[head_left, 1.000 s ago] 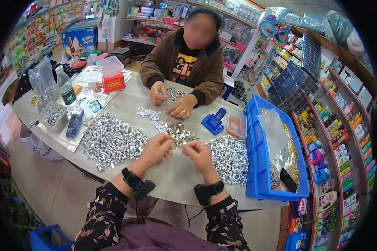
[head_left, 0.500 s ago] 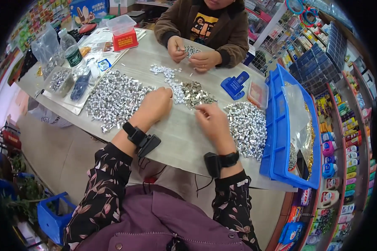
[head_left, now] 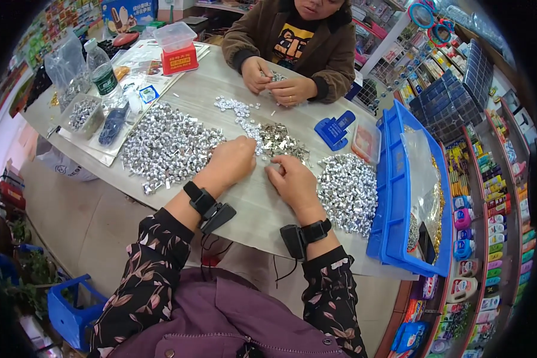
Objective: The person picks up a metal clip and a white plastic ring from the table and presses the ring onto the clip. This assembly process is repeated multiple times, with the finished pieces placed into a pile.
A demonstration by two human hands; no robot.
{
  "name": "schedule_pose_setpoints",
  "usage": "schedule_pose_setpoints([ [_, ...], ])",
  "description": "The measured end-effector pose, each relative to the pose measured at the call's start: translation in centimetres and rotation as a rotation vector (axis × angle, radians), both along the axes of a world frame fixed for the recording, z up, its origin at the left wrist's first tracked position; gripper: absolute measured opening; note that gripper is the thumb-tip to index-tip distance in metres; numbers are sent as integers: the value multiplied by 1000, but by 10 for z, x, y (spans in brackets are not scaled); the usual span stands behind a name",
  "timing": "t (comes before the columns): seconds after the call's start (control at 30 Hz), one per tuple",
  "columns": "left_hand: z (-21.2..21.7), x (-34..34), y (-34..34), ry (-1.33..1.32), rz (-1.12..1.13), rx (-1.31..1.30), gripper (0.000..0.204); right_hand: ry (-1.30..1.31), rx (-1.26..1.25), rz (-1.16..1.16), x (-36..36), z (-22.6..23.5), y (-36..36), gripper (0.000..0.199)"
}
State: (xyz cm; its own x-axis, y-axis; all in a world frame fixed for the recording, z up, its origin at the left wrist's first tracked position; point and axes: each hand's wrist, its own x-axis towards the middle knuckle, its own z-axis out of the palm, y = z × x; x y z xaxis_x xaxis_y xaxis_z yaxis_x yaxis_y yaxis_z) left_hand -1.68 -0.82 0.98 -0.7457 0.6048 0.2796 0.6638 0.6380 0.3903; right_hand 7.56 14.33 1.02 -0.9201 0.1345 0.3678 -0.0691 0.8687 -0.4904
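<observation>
My left hand [head_left: 232,161] is curled closed beside the small white discs [head_left: 249,126], at the right edge of a wide heap of small silver metal-and-white pieces [head_left: 170,143]. Opposite it, a short gap away, my right hand [head_left: 297,184] has its thumb and forefinger drawn together just below a pile of flat shiny metal clips [head_left: 280,140]. Whatever either hand's fingertips hold is too small or hidden to make out. A second heap of silver-and-white pieces [head_left: 349,194] lies right of my right hand.
Across the table [head_left: 244,203], a co-worker's hands [head_left: 280,89] handle small pieces. A blue plastic holder [head_left: 335,130] and a clear box [head_left: 367,142] lie near a blue crate [head_left: 394,197]. At left stand a red box [head_left: 179,58], a bottle [head_left: 103,71] and a tub [head_left: 82,114].
My left hand has shifted right and slightly nearer to me, while my right hand has moved left and nearer. They are closer together now. The co-worker's hands have also come together.
</observation>
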Motion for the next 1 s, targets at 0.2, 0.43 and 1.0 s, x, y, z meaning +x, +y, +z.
schedule_pose_setpoints([
  [0.2,-2,11,8,-7,-22,477,13,104,102,68,-6,-6,1,15],
  [0.43,-2,23,11,-746,-182,805,13,-119,-617,-7,-1,2,13,12],
  [1.0,-9,17,11,-1457,-214,1139,13,-57,-1078,224,3,4,9,9],
])
